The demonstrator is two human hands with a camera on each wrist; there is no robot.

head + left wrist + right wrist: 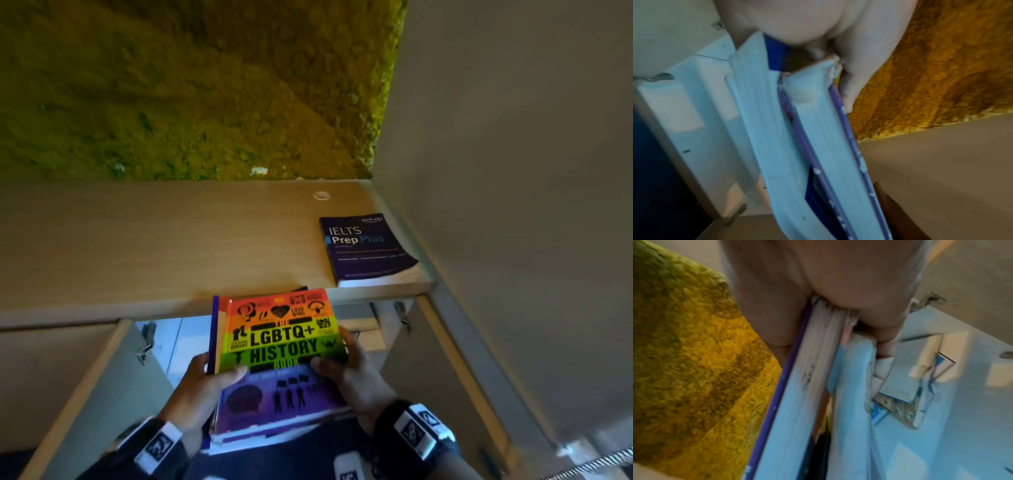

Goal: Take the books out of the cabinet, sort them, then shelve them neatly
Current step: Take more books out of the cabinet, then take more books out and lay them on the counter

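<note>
I hold a stack of books point(277, 359) level in front of the open cabinet point(178, 339), below the counter's front edge. A rainbow-covered history book lies on top. My left hand point(209, 380) grips the stack's left side, thumb on the cover, and my right hand point(346, 363) grips its right side the same way. In the left wrist view the stack point(813, 129) shows as two thick page blocks with purple and blue covers. From the right wrist, the stack point(813, 386) is seen with my fingers curled beneath it. A dark blue IELTS book point(366, 250) lies flat on the counter's right end.
The wooden counter point(154, 246) runs along a green moss wall point(188, 85), and a grey wall point(513, 171) closes the right side. Both cabinet doors point(92, 387) stand open. More books point(906, 394) lie inside the cabinet. A round cable hole point(321, 195) sits near the counter's back.
</note>
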